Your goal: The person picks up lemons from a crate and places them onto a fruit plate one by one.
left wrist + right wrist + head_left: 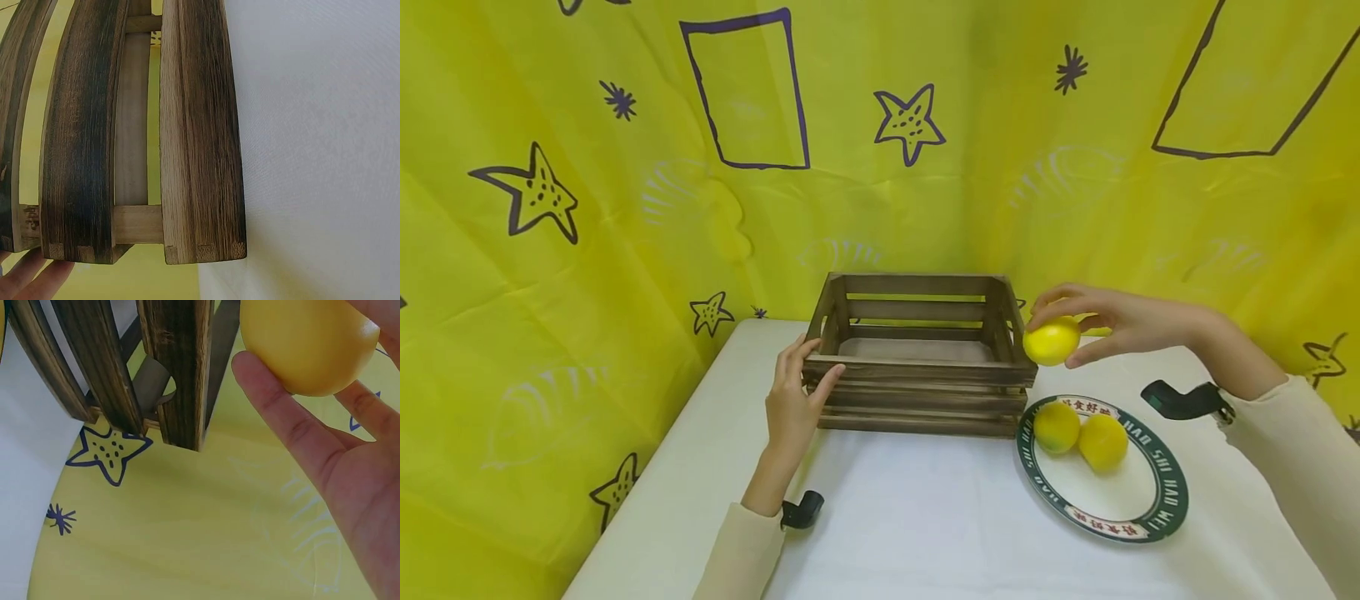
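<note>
A slatted brown wooden crate (925,398) stands on the white table, and no contents show inside it. At its front left corner my left hand (795,392) grips the wood, thumb over the top front slat and fingers along the left side. In the left wrist view, fingertips (53,278) touch the end of a slat. My right hand (1120,321) holds a yellow lemon (1051,341) between thumb and fingers, raised beside the crate's right end. The right wrist view shows the lemon (306,344) close up, apart from the crate slats (178,375).
An oval white plate (1127,496) with a green lettered rim lies right of the crate. Two more lemons, one left (1057,427) and one right (1103,442), rest on it. Behind the table (917,517) hangs a yellow curtain (850,208) with drawn stars.
</note>
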`<control>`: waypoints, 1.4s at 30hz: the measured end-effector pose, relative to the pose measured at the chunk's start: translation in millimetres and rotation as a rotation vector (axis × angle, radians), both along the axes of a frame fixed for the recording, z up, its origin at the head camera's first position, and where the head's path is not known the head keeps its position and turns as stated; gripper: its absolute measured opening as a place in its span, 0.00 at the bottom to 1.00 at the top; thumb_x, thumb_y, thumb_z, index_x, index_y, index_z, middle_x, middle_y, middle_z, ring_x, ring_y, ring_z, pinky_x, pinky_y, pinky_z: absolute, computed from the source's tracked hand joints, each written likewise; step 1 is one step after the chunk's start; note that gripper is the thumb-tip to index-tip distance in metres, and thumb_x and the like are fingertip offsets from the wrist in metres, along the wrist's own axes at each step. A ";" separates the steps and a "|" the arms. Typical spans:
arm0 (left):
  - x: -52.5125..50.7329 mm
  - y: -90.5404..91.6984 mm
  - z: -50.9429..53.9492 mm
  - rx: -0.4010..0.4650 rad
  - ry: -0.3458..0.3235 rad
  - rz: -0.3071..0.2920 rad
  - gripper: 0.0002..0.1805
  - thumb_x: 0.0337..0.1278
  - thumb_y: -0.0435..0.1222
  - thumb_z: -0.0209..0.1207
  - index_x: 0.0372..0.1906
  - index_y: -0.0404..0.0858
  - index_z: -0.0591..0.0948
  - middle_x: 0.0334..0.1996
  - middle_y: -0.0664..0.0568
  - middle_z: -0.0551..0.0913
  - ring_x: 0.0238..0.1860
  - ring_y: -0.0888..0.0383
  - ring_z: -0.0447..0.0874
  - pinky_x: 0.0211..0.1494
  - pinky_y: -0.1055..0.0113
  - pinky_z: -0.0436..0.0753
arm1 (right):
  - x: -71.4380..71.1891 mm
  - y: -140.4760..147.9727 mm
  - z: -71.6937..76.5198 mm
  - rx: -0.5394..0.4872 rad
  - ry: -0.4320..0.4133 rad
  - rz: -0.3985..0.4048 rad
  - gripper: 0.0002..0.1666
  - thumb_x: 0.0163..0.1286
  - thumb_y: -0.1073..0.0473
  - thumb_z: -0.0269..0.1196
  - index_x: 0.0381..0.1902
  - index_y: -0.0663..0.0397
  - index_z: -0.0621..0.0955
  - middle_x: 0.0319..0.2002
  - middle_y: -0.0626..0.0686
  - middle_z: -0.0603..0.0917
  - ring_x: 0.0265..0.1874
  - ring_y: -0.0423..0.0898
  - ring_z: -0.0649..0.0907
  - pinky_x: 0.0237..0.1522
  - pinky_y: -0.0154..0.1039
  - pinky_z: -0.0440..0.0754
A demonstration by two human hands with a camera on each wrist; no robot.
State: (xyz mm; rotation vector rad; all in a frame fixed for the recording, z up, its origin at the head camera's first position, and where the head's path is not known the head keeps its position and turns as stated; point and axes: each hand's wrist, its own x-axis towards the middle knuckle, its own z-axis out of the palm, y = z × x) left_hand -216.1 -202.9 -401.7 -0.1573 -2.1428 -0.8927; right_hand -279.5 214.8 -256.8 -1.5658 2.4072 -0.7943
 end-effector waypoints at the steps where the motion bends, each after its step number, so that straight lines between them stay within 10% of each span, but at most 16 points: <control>1: 0.1 -0.5 0.4 -0.001 0.003 0.001 0.28 0.53 0.42 0.70 0.58 0.38 0.77 0.63 0.40 0.74 0.22 0.45 0.80 0.17 0.68 0.68 | 2.4 1.5 -1.7 -0.007 0.009 0.005 0.31 0.61 0.66 0.69 0.61 0.49 0.76 0.62 0.44 0.68 0.59 0.32 0.67 0.51 0.35 0.78; 30: -1.0 0.4 1.7 -0.008 0.010 0.018 0.28 0.52 0.42 0.70 0.58 0.38 0.77 0.62 0.42 0.75 0.24 0.44 0.81 0.17 0.67 0.69 | 67.2 33.3 -119.3 -0.142 -0.141 -0.066 0.31 0.60 0.66 0.70 0.62 0.51 0.76 0.62 0.41 0.69 0.58 0.28 0.67 0.43 0.35 0.81; 42: -0.1 1.1 2.5 -0.013 0.044 0.012 0.28 0.51 0.40 0.71 0.57 0.36 0.77 0.61 0.40 0.75 0.25 0.44 0.82 0.17 0.68 0.70 | 92.0 40.9 -143.4 -0.130 -0.181 -0.189 0.29 0.60 0.60 0.71 0.60 0.48 0.78 0.58 0.42 0.75 0.49 0.32 0.74 0.36 0.34 0.82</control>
